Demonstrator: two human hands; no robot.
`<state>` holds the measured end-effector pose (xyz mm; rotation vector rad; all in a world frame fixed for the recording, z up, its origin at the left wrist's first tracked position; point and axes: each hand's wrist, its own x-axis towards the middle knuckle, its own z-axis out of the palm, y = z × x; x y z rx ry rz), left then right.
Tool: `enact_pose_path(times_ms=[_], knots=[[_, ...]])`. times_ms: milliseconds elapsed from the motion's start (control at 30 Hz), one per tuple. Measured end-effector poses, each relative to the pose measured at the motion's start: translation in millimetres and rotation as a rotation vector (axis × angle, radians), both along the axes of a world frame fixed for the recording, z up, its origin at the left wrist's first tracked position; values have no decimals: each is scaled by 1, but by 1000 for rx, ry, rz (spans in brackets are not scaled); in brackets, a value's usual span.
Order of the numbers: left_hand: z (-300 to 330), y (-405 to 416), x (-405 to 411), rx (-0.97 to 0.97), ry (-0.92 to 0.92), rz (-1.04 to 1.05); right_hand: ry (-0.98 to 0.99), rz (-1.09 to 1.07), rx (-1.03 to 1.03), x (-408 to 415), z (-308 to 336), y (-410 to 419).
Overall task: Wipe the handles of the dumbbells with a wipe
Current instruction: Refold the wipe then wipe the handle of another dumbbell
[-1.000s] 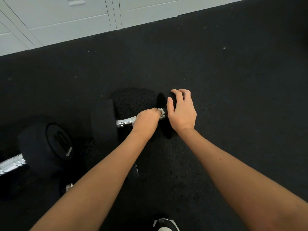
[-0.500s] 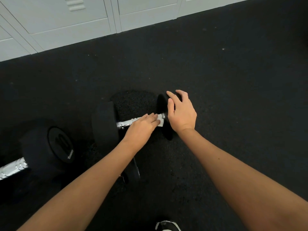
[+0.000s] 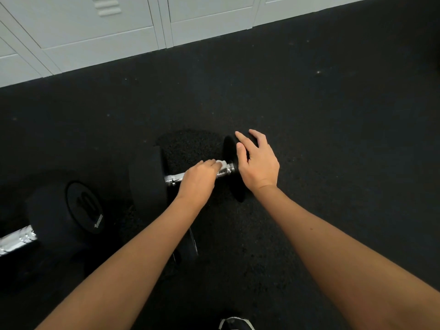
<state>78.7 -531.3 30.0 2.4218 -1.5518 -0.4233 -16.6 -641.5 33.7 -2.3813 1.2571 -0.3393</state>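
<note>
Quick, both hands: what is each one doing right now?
Left hand: holds the white wipe against the dumbbell handle.
Right hand: open, fingers resting on the dumbbell's right head.

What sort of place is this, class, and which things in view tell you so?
Probably a gym or its locker area: black rubber flooring, pale metal lockers along the wall, and dumbbells, one having its handle wiped and another beside it.

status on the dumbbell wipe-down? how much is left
Done: nothing can be confirmed clean. In hand: the left hand presses the white wipe on the middle dumbbell's chrome handle, while the right hand steadies its end weight. Left: the second dumbbell lies untouched, handle bare.
</note>
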Motion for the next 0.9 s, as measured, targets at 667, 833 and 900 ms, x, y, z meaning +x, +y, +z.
enact_pose_path(times_ms=[667, 833, 900], knots=[[-8, -2, 1, 23, -10, -42, -23, 18, -5, -3, -1, 0], [-6, -27, 3, 142, 32, -43, -32, 11, 2, 0, 0, -1], [-8, -10, 6, 93, 17, -150, -37, 9, -3, -1, -1, 0]])
